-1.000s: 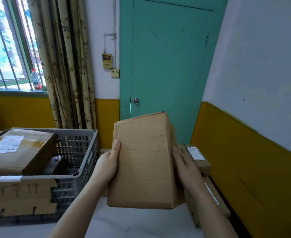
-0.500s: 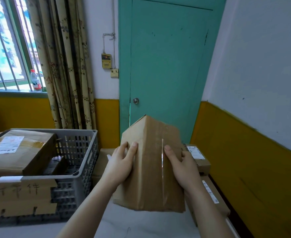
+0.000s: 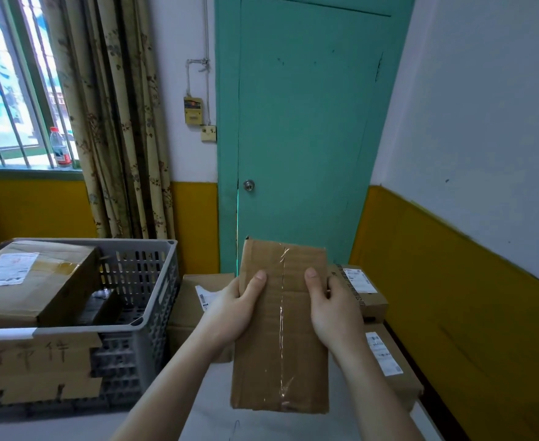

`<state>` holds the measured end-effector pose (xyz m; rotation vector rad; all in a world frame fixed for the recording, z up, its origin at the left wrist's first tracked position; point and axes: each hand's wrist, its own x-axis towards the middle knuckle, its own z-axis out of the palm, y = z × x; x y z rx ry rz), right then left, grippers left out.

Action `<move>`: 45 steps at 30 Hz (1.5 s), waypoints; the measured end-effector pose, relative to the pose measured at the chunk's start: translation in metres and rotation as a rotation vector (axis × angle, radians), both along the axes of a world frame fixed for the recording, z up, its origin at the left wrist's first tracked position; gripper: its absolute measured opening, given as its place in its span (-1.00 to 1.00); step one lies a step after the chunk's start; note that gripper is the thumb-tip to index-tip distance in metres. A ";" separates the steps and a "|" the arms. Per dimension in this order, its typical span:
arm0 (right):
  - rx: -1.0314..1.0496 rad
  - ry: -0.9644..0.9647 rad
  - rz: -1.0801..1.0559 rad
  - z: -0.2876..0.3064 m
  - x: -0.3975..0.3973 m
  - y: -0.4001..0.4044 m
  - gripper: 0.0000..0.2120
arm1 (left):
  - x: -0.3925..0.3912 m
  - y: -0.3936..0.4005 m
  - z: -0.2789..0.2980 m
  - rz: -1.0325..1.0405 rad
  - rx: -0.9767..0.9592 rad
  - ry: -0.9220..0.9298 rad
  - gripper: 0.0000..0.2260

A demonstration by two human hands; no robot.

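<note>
While both thumbs lay on its taped face, the left hand (image 3: 230, 308) and right hand (image 3: 333, 308) clasped the cardboard box (image 3: 282, 345), a grey crate (image 3: 153, 300) at nine o'clock.

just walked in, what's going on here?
A person holds a cardboard box over the table, with the left hand and right hand gripping its sides and its taped face toward the camera. To the left, a grey crate holds a larger box. More labelled boxes lie behind and to the right.
</note>
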<state>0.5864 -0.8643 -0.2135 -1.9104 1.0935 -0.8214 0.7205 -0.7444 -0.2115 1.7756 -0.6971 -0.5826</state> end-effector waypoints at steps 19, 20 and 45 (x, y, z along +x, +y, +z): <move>0.271 -0.277 0.276 -0.006 -0.006 -0.005 -0.71 | 0.018 0.014 -0.002 -0.038 -0.220 -0.028 -0.67; 0.310 -0.286 0.358 -0.007 -0.007 -0.003 -0.67 | 0.019 0.014 -0.001 -0.006 -0.237 -0.023 -0.70; 0.264 -0.342 0.482 0.001 -0.011 0.007 -0.62 | 0.029 0.022 0.006 -0.042 -0.363 0.299 -0.73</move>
